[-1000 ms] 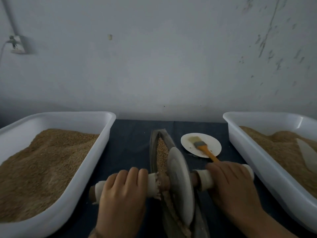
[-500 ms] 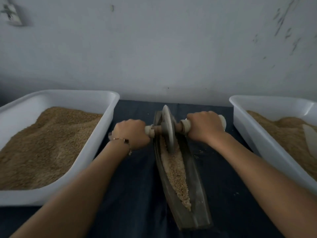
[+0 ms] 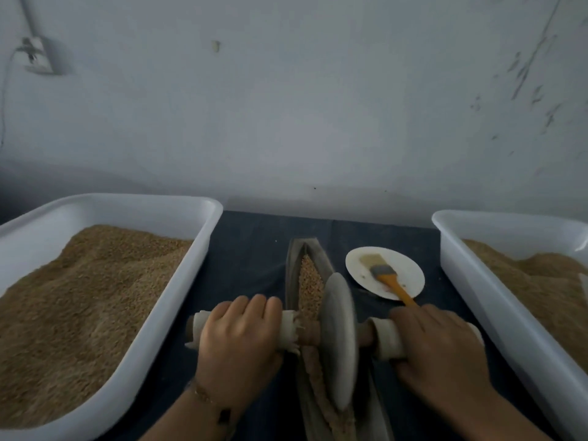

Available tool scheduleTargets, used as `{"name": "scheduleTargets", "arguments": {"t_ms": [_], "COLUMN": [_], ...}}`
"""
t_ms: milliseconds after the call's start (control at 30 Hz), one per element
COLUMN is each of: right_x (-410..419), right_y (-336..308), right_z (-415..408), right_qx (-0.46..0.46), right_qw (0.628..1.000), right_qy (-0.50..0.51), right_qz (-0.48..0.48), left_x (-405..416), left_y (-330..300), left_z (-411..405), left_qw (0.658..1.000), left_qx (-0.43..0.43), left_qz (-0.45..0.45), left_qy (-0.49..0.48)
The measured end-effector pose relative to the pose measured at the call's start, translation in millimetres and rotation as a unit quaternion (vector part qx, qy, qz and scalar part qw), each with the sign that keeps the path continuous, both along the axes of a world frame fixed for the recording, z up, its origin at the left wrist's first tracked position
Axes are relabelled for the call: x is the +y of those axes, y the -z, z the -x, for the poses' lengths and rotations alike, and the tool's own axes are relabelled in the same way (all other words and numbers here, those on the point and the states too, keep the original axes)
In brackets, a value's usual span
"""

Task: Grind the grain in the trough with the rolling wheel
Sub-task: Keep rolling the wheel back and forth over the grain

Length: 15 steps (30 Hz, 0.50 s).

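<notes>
I am looking down at two hands near me. The left hand (image 3: 237,342) is wrapping its fingers round the left handle (image 3: 288,329), and the right hand (image 3: 440,348) is wrapping round the right handle (image 3: 386,342). Both are gripping tight. Between them the rolling wheel (image 3: 339,340) is standing on its edge in the trough (image 3: 291,268), at the near part of it. The wheel's edges are looking smeary, so I am guessing it is rolling, but I cannot tell which way.

The grain (image 3: 307,281) is sitting in the trough. Past the wheel it is looking like whole little seeds. Close to me, under the wheel, it is looking paler and more mashed. So I am thinking the grinding is partly done and the far bit is needing more rolls. I am only guessing this.

A bit farther, a brush (image 3: 386,276) is lying on a small white plate (image 3: 366,262), just right of the trough. A big white tub (image 3: 203,230) of grain is sitting on the left, and another white tub (image 3: 451,243) on the right.

The near end of the trough is going off the bottom of the picture. The hands are hiding most of the handles, and the right tub is getting cut off.
</notes>
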State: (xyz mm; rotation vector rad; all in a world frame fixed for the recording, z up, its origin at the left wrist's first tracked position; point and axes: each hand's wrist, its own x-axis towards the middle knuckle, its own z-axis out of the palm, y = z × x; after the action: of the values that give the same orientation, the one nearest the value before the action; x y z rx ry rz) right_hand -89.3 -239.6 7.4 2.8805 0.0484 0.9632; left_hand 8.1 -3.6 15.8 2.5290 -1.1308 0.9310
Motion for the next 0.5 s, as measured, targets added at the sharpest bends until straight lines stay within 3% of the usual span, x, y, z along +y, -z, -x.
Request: {"name": "scheduleTargets", "arguments": {"t_ms": [67,133,233,300,367,500], "right_x": [-1,-8,-25,-30,-26,0], "right_y": [-12,-23,-32,-32,-27,-7], "right_z": [-30,-66,-108,-116,-103,-41], "right_qx": [0.051,0.134,0.258,0.288,0.26,0.047], "right_qw": [0.997,0.983,0.956,0.946,0.95,0.994], "right_qy": [0.063,0.126,0.1,0.089,0.094,0.074], "right_qz": [0.013,-0.014,-0.098,-0.12,-0.144,-0.067], "left_x": [-8,-21,-39,-47,-46,-21], "left_y": [-7,-19,-34,-42,-42,-31], "left_z": [-20,-44,-77,-83,-74,-21], "left_qw": [0.997,0.987,0.964,0.959,0.965,0.98], "left_qx": [0.068,0.106,0.182,0.191,0.162,0.124], "left_qz": [-0.02,-0.071,-0.129,-0.152,-0.144,-0.107], "left_qy": [-0.017,-0.101,-0.146,-0.146,-0.147,-0.109]}}
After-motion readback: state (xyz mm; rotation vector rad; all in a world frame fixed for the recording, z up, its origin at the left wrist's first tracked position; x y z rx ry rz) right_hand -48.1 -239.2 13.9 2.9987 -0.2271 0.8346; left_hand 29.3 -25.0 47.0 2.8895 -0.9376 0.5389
